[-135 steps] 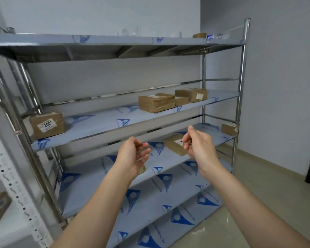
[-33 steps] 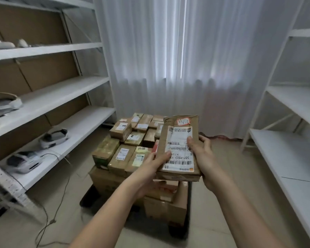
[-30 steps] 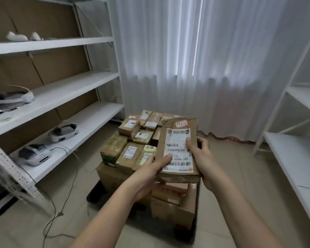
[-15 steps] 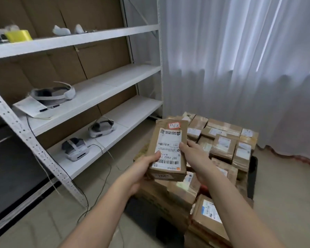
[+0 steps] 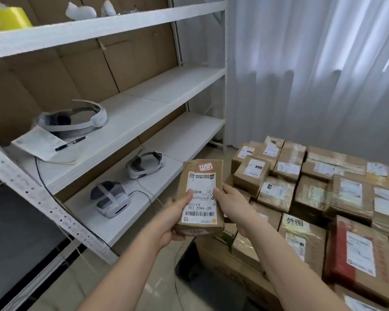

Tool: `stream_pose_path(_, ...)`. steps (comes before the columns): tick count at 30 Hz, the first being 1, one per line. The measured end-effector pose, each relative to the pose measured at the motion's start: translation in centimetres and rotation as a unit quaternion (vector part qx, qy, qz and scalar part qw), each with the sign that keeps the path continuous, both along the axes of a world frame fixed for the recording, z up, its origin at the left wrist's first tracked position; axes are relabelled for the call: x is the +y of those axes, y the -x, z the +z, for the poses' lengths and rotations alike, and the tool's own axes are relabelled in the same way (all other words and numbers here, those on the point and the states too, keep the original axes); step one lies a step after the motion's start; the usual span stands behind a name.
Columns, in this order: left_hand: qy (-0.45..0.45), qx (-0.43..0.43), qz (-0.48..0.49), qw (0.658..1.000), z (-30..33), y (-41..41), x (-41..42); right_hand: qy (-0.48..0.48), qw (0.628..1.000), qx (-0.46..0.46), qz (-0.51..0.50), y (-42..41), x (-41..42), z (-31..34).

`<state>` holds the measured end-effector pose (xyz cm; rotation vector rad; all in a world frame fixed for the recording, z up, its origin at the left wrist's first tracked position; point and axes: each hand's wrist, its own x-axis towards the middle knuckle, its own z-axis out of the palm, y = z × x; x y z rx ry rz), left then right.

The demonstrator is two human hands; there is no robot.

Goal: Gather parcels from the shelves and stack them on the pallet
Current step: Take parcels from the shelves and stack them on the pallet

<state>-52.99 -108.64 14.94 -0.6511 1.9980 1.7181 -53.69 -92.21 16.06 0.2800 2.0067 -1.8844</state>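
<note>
Here I see the left hand (image 5: 166,223) and right hand (image 5: 230,204) both gripping one labelled parcel (image 5: 200,196), beside the stacked parcels (image 5: 312,194).

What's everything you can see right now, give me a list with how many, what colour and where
held parcel: one, brown with white label, in both hands, left of the stack
stacked parcels: many, brown, some taped, on the right
red-wrapped parcel: one, near right of stack
pallet: one, dark, under the stack, mostly hidden
shelving unit: one, white, on the left
headsets: three, white and grey, one middle shelf, two lower shelf
pen: one, dark, on paper, middle shelf
tape roll: one, yellow, top shelf
curtain: white, behind the stack
left hand: grips the parcel's left edge
right hand: grips its right edge
</note>
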Motion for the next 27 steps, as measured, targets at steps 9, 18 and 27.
stream_pose_path(9,-0.004,-0.041,-0.063,0.997,0.3,12.2,-7.0,-0.015,0.998,-0.017,-0.058,8.3,-7.2,-0.4)
stream_pose_path(18,-0.032,-0.061,-0.055,0.996,-2.5,21.2,-3.2,-0.066,0.996,-0.03,-0.043,17.8,-3.7,-2.3)
stream_pose_path(27,-0.046,-0.045,-0.046,0.997,-4.4,31.1,-1.7,-0.042,0.994,-0.031,-0.094,25.5,-2.4,-3.7)
